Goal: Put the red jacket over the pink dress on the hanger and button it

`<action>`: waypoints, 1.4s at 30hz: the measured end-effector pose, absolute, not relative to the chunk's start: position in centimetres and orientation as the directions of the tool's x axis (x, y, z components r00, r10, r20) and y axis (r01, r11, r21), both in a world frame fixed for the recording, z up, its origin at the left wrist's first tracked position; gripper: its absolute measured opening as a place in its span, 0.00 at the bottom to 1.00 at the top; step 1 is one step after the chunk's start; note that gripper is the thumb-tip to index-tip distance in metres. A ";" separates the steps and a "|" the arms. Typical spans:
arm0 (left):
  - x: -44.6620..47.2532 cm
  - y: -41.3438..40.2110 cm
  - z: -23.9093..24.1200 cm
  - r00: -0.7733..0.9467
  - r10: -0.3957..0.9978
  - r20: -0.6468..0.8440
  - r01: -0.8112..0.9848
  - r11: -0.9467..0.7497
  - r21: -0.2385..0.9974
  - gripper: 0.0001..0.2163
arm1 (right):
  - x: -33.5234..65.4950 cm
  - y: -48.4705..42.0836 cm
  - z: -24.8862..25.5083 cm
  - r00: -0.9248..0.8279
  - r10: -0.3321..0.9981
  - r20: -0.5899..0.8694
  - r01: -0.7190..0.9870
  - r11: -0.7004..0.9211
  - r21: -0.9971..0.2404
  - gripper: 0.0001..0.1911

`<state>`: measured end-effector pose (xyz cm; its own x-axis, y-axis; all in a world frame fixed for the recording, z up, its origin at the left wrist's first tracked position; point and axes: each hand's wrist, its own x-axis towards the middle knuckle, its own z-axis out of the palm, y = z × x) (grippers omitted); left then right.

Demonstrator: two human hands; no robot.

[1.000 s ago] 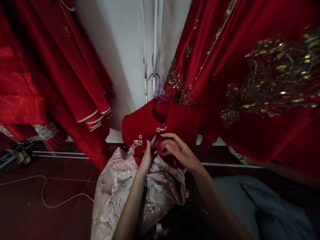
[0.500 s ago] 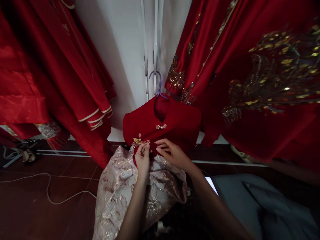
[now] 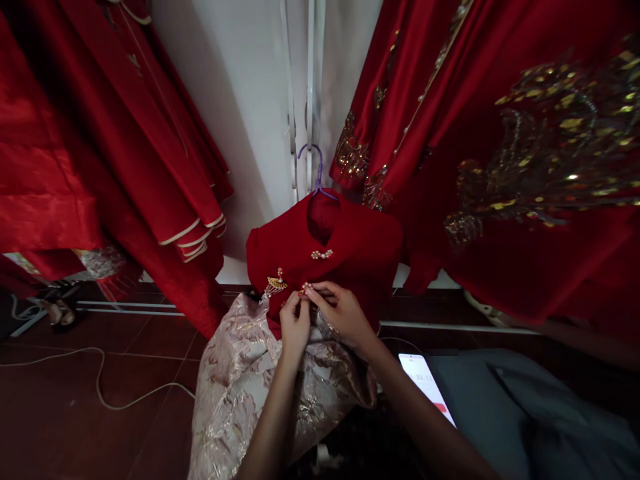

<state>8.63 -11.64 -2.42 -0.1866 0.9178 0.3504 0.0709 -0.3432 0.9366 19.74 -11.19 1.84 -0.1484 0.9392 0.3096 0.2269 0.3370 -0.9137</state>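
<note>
- While pinching at one lower clasp (image 3: 303, 289) with the fingertips of the left hand (image 3: 295, 321), also grasping at it with those of the right hand (image 3: 343, 309); mostly covered by these two hands, so cannot tell which part sits in which fingers.
- Placed on the front of one red vest (image 3: 360, 230), below the neck opening, with the lower edge hidden behind hands and pale cloth.
- Hung from one purple hanger (image 3: 319, 175), with arms mostly tucked inside the vest; hard to make out how hooked against the white door (image 3: 250, 87).
- Fixed to the same vest: one upper clasp (image 3: 321, 254) near the neck, plus one gold pin (image 3: 277, 283) off to the left, with dangling beads too fine to count.
- Bunched under both hands: one pale cloth (image 3: 235, 387) with a shiny pattern, crossed by the left forearm and cut off at the bottom.
- Lying just beside the right forearm: one lit phone (image 3: 425, 383), partly covered, mostly unreadable; next to it, one grey seat (image 3: 475, 400), running into shadow.
- Hanging on either side: red clothes (image 3: 115, 133), cut off above and overlapping too much to count.
- Down on the dark floor (image 3: 135, 400): one cable (image 3: 103, 380), cut off at left; two dim shoes (image 3: 59, 312) farther back.
</note>
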 end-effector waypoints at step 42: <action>3.7 -7.9 -2.7 -0.406 0.889 0.212 -0.123 -0.283 0.951 0.10 | 16.4 -6.2 0.5 -0.066 0.964 0.258 0.040 0.261 -0.965 0.15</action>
